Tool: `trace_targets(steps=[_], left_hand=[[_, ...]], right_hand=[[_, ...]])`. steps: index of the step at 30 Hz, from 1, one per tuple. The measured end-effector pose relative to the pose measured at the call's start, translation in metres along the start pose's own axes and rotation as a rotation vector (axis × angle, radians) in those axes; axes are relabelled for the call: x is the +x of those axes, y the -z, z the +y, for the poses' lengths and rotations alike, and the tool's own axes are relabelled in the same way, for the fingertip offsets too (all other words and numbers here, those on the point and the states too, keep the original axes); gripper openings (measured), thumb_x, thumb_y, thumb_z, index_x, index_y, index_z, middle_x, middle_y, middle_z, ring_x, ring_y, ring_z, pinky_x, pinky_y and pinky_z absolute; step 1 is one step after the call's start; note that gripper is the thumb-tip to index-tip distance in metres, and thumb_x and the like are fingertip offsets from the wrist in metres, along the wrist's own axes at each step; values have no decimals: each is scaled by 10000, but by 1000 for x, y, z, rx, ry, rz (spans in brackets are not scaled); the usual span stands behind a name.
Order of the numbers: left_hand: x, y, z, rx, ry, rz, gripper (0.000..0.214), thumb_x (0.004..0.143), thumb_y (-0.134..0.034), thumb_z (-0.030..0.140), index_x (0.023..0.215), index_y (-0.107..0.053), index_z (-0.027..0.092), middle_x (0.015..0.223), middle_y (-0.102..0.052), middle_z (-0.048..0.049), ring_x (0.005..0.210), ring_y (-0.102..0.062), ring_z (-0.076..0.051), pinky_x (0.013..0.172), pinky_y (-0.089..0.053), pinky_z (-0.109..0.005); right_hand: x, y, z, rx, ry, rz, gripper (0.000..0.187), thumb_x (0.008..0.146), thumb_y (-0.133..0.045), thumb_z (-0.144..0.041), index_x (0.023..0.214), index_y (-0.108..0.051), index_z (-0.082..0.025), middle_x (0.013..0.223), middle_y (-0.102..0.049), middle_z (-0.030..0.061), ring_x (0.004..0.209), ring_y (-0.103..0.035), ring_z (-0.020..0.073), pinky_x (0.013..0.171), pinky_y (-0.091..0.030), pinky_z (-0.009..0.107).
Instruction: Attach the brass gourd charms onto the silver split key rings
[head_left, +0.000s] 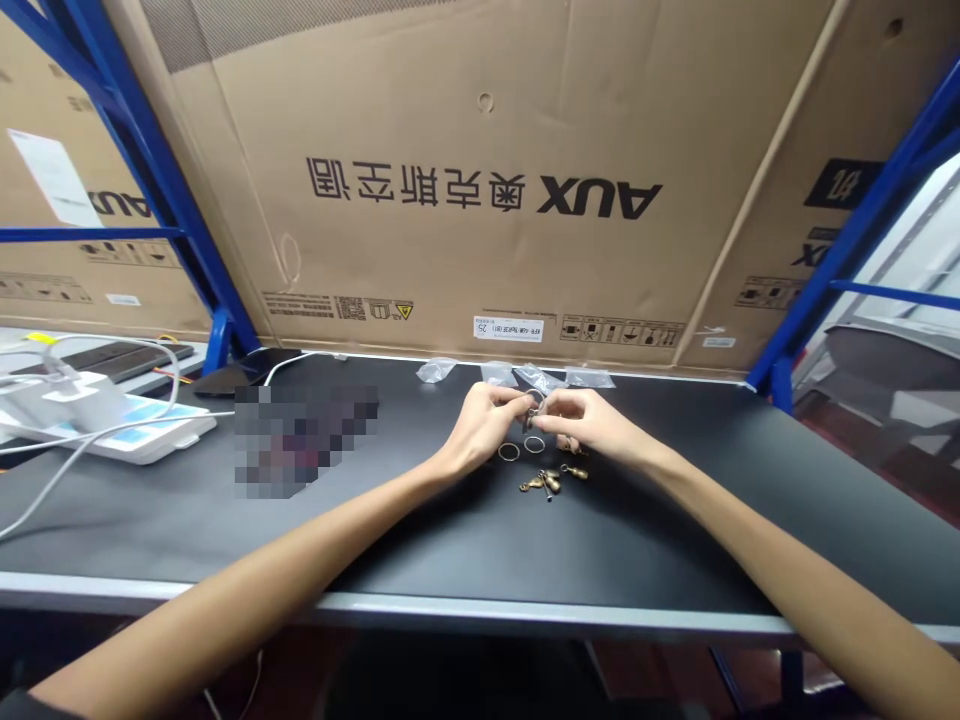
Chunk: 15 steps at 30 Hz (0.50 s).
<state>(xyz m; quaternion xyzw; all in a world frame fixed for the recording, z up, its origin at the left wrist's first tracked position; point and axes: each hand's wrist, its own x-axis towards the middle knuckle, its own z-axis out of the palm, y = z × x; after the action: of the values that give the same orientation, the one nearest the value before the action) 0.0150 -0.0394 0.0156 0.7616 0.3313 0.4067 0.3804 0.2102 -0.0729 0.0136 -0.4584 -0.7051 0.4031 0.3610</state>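
Both my hands meet over the middle of the black table (pixel 450 530). My left hand (pixel 484 420) and my right hand (pixel 585 420) are each closed in a pinch on a small metal key ring with a clasp (pixel 532 405), held between their fingertips just above the table. Two loose silver rings (pixel 508 452) (pixel 534 444) lie on the table right under my hands. A few small brass clasps (pixel 551 480) lie a little nearer to me.
Several small clear plastic bags (pixel 525 376) lie behind my hands at the table's far edge. A large brown cardboard box (pixel 480 170) stands behind the table. White devices with cables (pixel 112 415) lie far left. Blue rack posts (pixel 847 250) flank the box.
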Motion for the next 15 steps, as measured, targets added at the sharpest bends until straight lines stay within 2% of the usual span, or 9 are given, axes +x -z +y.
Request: trace_targets(steps=[3, 8, 12, 15], left_hand=[[1, -2, -3, -34, 70, 11, 334, 826, -588, 354, 559, -610, 154, 529, -428, 31, 531, -336, -102, 546, -274, -267], [0, 0, 0, -58, 70, 24, 345, 844, -583, 386, 626, -679, 136, 581, -512, 14, 529, -343, -93, 531, -270, -261], [-1, 2, 4, -2, 38, -23, 397, 870, -562, 419, 601, -642, 137, 549, -443, 25, 524, -333, -94, 531, -264, -258], [2, 5, 3, 80, 26, -67, 406, 874, -535, 441, 638, -674, 142, 537, -392, 33, 529, -322, -104, 539, -273, -263]], right_hand=[[-1, 0, -2, -24, -2, 21, 351, 813, -719, -520, 884, -659, -181, 763, -644, 11, 601, -567, 125, 522, -441, 250], [-4, 2, -12, -71, 18, 102, 368, 811, -717, -520, 1002, -667, -210, 1039, -713, 54, 696, -644, 142, 550, -491, 244], [-4, 4, -14, -147, 91, 172, 323, 864, -654, -508, 965, -675, -202, 992, -719, 59, 754, -672, 172, 562, -518, 249], [-2, 14, -12, -167, 88, 222, 295, 861, -649, -476, 926, -677, -189, 973, -724, 70, 860, -687, 205, 606, -554, 261]])
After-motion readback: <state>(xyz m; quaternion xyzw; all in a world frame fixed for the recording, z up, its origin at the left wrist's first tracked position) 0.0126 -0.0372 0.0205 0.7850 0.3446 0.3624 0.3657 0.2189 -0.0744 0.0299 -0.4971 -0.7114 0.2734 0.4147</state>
